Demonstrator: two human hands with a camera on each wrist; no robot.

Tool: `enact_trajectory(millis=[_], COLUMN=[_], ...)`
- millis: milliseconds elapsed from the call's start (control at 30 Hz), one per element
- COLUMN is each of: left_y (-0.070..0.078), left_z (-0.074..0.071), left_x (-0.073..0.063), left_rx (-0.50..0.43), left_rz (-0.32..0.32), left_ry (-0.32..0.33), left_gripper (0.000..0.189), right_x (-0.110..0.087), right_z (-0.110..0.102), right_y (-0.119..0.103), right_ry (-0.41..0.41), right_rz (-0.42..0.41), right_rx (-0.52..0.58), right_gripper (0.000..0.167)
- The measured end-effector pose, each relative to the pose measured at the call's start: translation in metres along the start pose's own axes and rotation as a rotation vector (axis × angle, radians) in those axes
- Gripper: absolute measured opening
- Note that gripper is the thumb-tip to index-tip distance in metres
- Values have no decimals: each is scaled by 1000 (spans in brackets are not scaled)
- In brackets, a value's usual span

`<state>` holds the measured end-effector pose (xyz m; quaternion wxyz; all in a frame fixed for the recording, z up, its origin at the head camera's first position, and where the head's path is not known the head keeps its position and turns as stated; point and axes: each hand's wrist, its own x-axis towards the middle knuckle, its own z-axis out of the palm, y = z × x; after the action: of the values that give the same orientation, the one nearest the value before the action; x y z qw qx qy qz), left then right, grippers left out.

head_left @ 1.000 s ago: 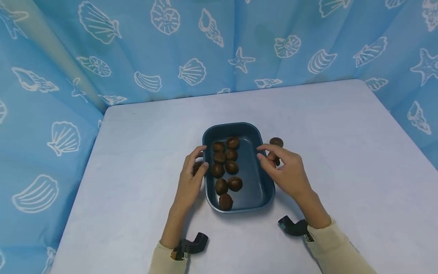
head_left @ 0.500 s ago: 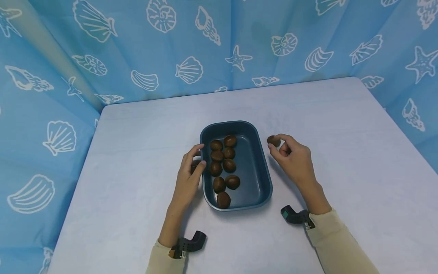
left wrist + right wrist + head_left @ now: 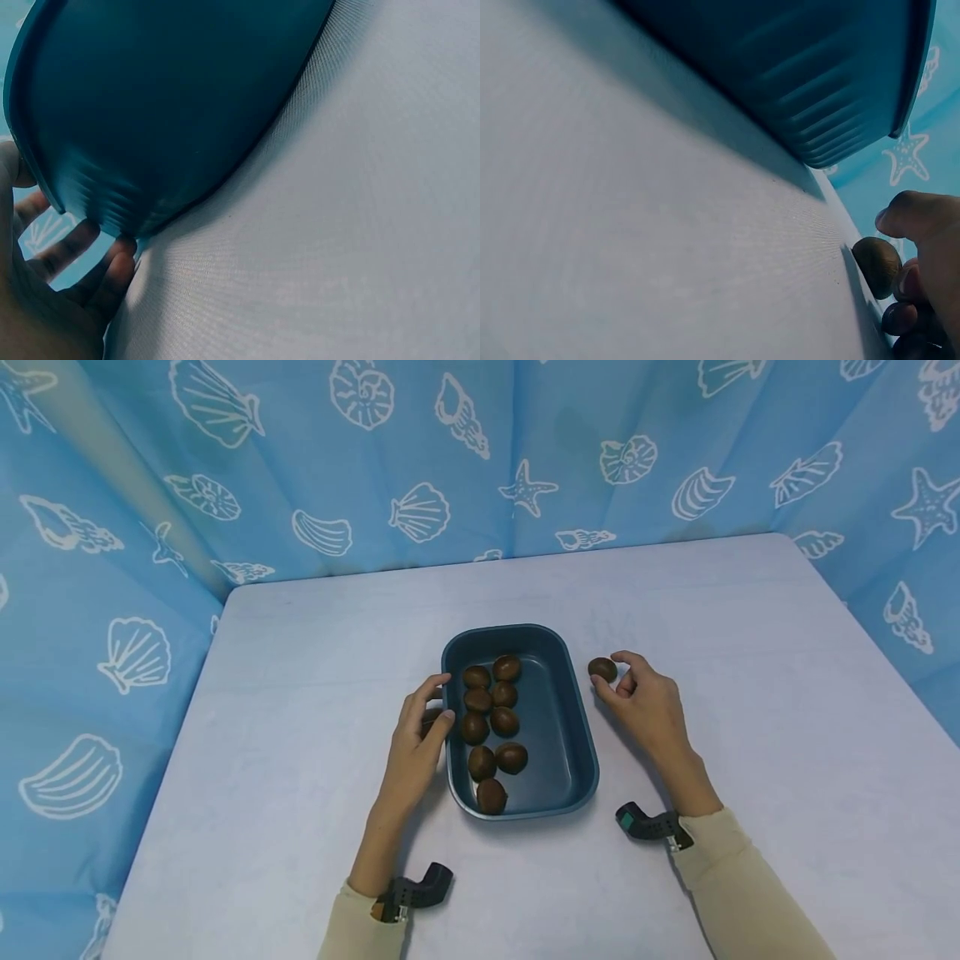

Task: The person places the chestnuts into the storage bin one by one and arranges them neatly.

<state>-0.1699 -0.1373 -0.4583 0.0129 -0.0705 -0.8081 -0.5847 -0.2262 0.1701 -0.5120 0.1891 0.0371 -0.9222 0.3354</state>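
A dark blue-green rectangular tray [image 3: 581, 727] stands on the white table, with several brown chestnuts [image 3: 504, 722] in two rough columns along its left half. My left hand [image 3: 417, 735] touches the tray's left side with thumb and fingertips at the rim; in the left wrist view its fingertips lie against the outer wall [image 3: 112, 187]. Right of the tray, a single chestnut [image 3: 602, 670] sits on the tabletop. My right hand [image 3: 649, 710] spans it loosely, thumb at its near side and index finger stretched past its far side. The right wrist view shows this chestnut [image 3: 877, 266] between thumb and fingers.
A white cloth [image 3: 315, 710] covers the table. Blue curtains [image 3: 480, 468] with white shell drawings hang along its back and sides. Black wrist cameras [image 3: 424, 887] jut inward from both cuffs, near the tray's front corners.
My right hand has moved right from the tray's rim to the loose chestnut, and its index finger has since spread away from it. My left hand stays at the tray's left side.
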Motion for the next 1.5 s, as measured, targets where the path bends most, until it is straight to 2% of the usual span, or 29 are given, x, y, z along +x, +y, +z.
enact_trajectory(millis=[233,700,1067,1500], left_y=[1,-1,-1,1], left_z=[0,1,0,0], left_x=[0,-1,-1,-2], left_rx=[6,-1,-4,-8], left_rz=[-2,2,3,6], left_ry=[4,1,1,-2], left_gripper=[47,47,47,46], right_x=[4,5,0,-15], right_z=[2,3,2,-19], right_y=[1,-1,0,-9], right_ry=[-33,-67,-33,5], right_rz=[45,132,101,91], right_rx=[-10,-18,12,99], right_gripper=[42,43,39,37])
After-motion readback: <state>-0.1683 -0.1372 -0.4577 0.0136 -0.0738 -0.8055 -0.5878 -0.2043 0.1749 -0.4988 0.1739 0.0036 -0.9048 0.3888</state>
